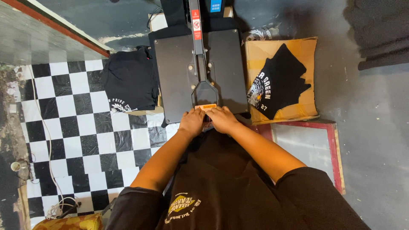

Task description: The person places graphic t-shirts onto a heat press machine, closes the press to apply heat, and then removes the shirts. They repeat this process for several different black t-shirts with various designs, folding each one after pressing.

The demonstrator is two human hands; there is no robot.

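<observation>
Both hands sit side by side on the near end of the heat press handle (205,94), the left hand (191,122) and right hand (222,119) curled over its grip, which they seem to clasp, though the fingers hide it. The dark press plate (174,72) lies just beyond them, between a folded black shirt (130,83) and a cardboard box (260,55) bearing another printed shirt (279,81)
</observation>
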